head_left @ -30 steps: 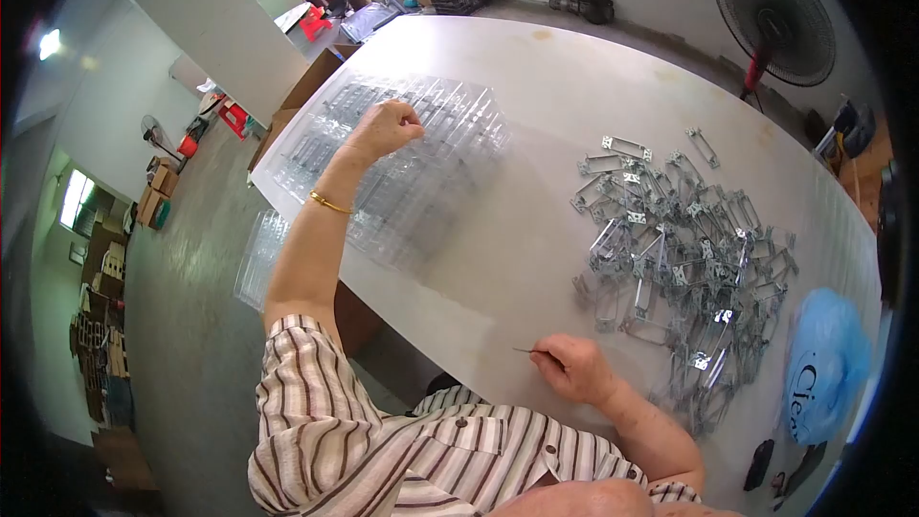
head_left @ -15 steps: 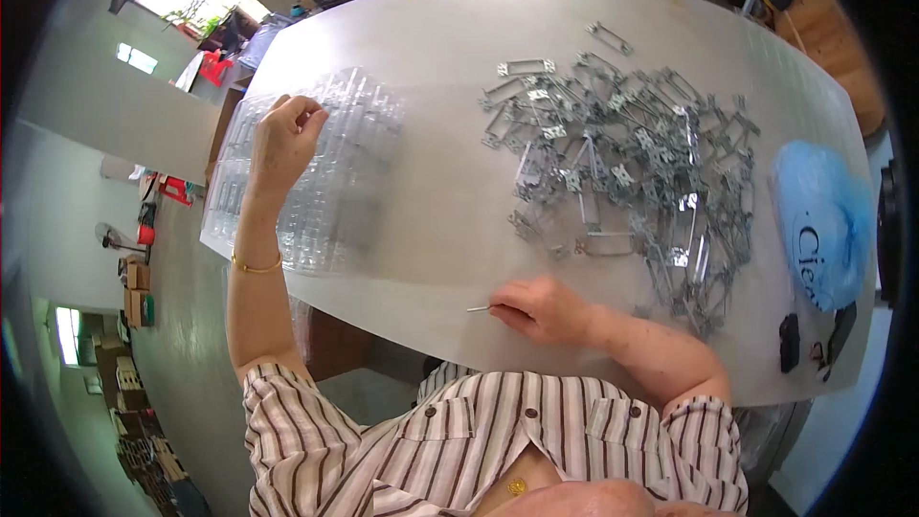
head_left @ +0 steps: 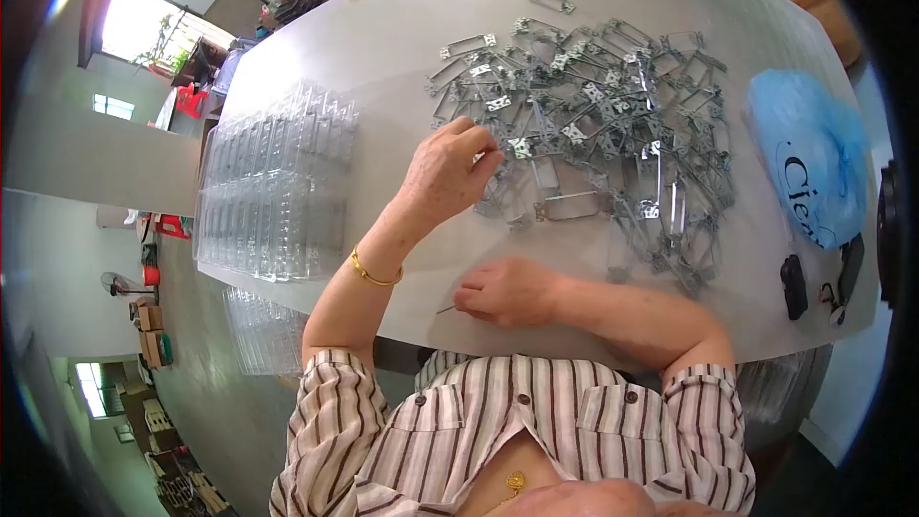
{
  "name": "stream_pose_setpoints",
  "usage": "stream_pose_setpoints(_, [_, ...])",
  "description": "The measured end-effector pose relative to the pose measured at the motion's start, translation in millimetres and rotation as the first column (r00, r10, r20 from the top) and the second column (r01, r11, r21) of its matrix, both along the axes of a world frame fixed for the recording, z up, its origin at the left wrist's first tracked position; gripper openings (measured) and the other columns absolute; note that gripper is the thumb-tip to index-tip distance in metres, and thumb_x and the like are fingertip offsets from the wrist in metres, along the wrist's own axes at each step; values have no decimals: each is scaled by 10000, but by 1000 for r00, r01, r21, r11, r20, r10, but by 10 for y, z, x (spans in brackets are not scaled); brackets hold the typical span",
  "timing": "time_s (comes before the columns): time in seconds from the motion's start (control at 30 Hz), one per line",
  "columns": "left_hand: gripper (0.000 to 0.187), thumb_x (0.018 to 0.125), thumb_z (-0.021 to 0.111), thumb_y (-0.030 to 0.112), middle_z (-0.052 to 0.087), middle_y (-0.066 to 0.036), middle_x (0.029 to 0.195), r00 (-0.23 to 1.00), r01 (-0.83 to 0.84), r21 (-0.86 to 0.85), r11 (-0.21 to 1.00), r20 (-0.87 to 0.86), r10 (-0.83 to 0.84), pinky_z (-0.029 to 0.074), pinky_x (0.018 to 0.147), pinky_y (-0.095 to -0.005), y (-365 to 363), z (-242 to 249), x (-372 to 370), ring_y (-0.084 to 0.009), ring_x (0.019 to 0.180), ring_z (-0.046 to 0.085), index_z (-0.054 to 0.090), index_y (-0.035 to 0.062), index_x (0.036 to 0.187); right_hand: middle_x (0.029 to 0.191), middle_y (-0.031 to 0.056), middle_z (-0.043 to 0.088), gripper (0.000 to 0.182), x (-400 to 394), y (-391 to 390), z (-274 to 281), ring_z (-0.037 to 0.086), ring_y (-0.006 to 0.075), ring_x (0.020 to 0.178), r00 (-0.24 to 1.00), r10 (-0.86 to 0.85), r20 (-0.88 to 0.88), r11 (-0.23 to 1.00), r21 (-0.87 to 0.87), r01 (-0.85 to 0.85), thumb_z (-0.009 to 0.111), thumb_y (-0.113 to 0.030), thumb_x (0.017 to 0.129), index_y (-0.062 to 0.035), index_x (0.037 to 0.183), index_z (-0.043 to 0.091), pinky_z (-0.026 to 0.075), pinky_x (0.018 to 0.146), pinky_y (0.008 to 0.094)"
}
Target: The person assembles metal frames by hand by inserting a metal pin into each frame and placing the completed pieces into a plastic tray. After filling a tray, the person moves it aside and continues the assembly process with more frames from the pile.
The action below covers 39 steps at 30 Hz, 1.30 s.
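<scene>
- Pale surface stretches ahead of both grips in a workroom; a bright window shows far ahead and to their left.
- Left grip, below a gold bangle, is at the near left edge of a pile of metal brackets. Its fingers curl in toward the thumb; I cannot tell whether anything is between them.
- Right grip, nearer the body, pinches a thin rod that sticks out to its left.
- Brackets spread ahead and to the right of the left grip, many overlapping. One lying free at the rim would probably come away more cleanly than an interlocked one; a slow, straight lift should limit snagging.
- Clear plastic trays lie left of the left grip, bare surface between.
- Right of the right grip, its forearm borders the pile's near side and could hamper a reach there.
- Farther right, a blue bag sits well apart, outside the left grip's way.
</scene>
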<state>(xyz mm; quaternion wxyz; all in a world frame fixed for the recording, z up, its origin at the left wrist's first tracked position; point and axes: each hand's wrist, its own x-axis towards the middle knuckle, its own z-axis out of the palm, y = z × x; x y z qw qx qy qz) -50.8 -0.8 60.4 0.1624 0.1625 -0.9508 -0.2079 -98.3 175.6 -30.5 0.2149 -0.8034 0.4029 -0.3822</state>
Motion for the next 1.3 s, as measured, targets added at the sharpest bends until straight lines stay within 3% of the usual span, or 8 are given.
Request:
stream_pose_setpoints(0.17, [124, 863, 729, 120, 633, -108, 841, 1000, 28, -15, 999, -12, -28, 518, 701, -376, 115, -48, -247, -266, 735, 639, 667, 15, 880, 836, 66, 597, 87, 51, -36, -16, 665, 269, 774, 980, 12, -199, 998, -65, -25, 586, -170, 883, -92, 918, 593, 553, 657, 410])
stream_pose_setpoints(0.4, [128, 868, 718, 113, 625, -113, 867, 1000, 28, 30, 999, 8, -28, 519, 708, -381, 229, -129, -511, -269, 758, 638, 655, 8, 904, 799, 59, 578, 78, 48, -49, -70, 666, 250, 760, 987, -19, -158, 981, -195, -12, 591, -154, 859, -91, 905, 593, 554, 628, 393])
stream_pose_setpoints(0.63, [120, 874, 708, 108, 627, -118, 871, 1000, 14, 15, 1000, -17, -14, 517, 713, -380, 130, -156, -884, -275, 765, 639, 654, 8, 912, 820, 92, 588, 83, 83, -64, -53, 655, 291, 768, 986, 4, -167, 996, -87, -19, 595, -151, 863, -76, 899, 592, 548, 640, 413])
stream_pose_setpoints(0.83, [88, 880, 661, 91, 639, -135, 926, 998, 24, -199, 980, -58, -36, 519, 781, -410, -139, -207, -1297, -323, 856, 639, 658, 20, 932, 856, 122, 620, 131, 113, -70, -67, 670, 335, 817, 995, 40, -93, 999, 22, -38, 599, -197, 921, -67, 940, 602, 544, 703, 469])
stream_pose_setpoints(0.87, [95, 888, 639, 96, 642, -138, 966, 1000, 25, -199, 980, -2, -25, 507, 845, -427, -175, -230, -1357, -339, 938, 630, 660, 26, 949, 860, 140, 636, 147, 101, -73, -68, 679, 356, 826, 996, 56, -67, 998, 36, -53, 597, -196, 932, -51, 957, 609, 544, 729, 496])
stream_pose_setpoints(1.07, [110, 909, 630, 121, 644, -121, 1023, 985, 173, -304, 937, 76, -157, 484, 924, -435, -226, -352, -1660, -330, 1062, 603, 666, 49, 983, 842, 138, 635, 152, 26, -65, 4, 681, 353, 836, 995, 68, -69, 997, 37, -66, 604, -196, 929, -44, 936, 603, 544, 737, 488])
stream_pose_setpoints(1.17, [109, 914, 621, 118, 648, -106, 1025, 973, 224, -399, 889, 147, -179, 488, 929, -440, -262, -440, -1734, -321, 1057, 606, 667, 61, 996, 832, 136, 632, 144, 34, -73, -23, 679, 349, 826, 997, 62, -46, 998, 2, -62, 610, -188, 921, -45, 920, 597, 542, 735, 482])
stream_pose_setpoints(1.3, [115, 917, 606, 107, 650, -102, 1034, 972, 214, -388, 897, 172, -158, 483, 942, -443, -252, -451, -1763, -316, 1057, 605, 665, 74, 1011, 828, 130, 626, 141, 68, -75, -35, 675, 344, 817, 999, 53, -11, 999, -8, -53, 625, -184, 909, -48, 909, 588, 541, 730, 475])
